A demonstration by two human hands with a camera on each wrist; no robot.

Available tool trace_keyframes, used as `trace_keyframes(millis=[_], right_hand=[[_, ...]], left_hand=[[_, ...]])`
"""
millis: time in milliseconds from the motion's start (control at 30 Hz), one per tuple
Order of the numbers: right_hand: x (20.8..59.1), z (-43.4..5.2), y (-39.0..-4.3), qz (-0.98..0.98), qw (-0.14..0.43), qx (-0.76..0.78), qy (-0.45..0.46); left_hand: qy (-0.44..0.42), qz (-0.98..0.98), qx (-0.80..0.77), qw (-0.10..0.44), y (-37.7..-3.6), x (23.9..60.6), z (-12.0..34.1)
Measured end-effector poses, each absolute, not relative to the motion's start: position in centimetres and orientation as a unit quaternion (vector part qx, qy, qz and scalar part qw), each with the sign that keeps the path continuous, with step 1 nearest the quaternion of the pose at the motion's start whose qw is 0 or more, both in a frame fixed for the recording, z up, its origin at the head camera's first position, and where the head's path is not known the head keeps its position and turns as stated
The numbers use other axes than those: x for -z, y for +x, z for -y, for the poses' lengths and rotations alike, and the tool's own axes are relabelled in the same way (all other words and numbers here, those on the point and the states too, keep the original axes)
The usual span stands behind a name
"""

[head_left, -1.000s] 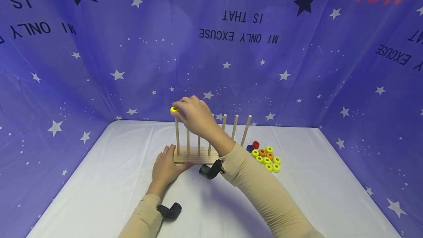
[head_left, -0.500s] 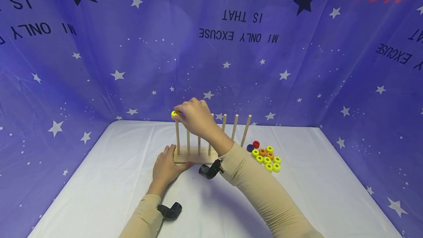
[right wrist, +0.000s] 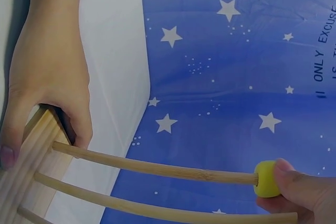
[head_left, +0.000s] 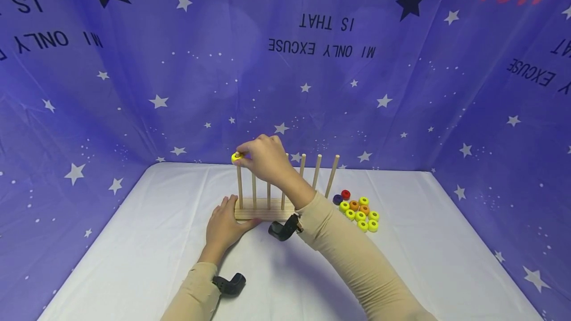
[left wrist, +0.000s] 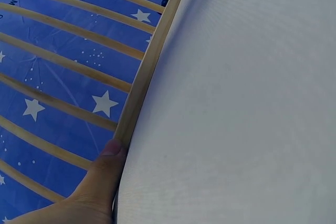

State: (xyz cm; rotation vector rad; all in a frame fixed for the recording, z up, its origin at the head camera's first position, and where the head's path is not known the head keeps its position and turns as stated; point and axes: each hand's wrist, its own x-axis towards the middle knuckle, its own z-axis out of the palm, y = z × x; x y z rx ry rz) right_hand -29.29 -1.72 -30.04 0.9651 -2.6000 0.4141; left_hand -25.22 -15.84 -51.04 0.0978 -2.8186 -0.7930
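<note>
A wooden peg rack point(head_left: 258, 210) stands on the table, its thin upright pegs in a row along a flat base. My left hand point(head_left: 224, 227) grips the base's left end, thumb along the front side and fingers round the far side. At the top of the leftmost peg point(right wrist: 157, 168) my right hand point(head_left: 267, 158) pinches a yellow bead point(right wrist: 266, 179) between thumb and fingers. The peg's tip shows in the bead's hole in the head view. Part of the rack is hidden behind the right hand and forearm.
Right of the rack lies a loose group of beads: several yellow beads point(head_left: 360, 216), orange beads point(head_left: 354, 206), a red bead point(head_left: 345, 194) and a dark blue bead point(head_left: 338, 199). A white cloth point(head_left: 134, 241) covers the table. A purple star-printed curtain point(head_left: 285, 88) encloses the back and sides.
My right hand has lowered the yellow bead slightly, from above the leftmost peg onto its tip. The left hand has stayed on the base.
</note>
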Motion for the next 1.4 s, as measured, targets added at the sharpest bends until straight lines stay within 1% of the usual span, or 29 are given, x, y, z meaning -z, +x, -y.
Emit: trace_keyframes(millis=[233, 600, 1133, 1400], right_hand=[[30.08, 1.71, -29.38, 0.919, 0.134, -0.172, 0.327], [30.03, 1.90, -29.59, 0.924, 0.104, -0.172, 0.327], [30.30, 1.65, -29.72, 0.923, 0.100, -0.178, 0.325], [30.27, 1.20, -30.07, 0.917, 0.133, -0.168, 0.338]], left_hand=[[0.035, 0.956, 0.270, 0.108, -25.20, 50.95, 15.86], [0.037, 0.957, 0.271, 0.095, -25.18, 51.13, 15.85], [0.036, 0.958, 0.270, 0.090, -25.26, 51.11, 15.78], [0.034, 0.958, 0.272, 0.089, -25.33, 51.32, 15.89]])
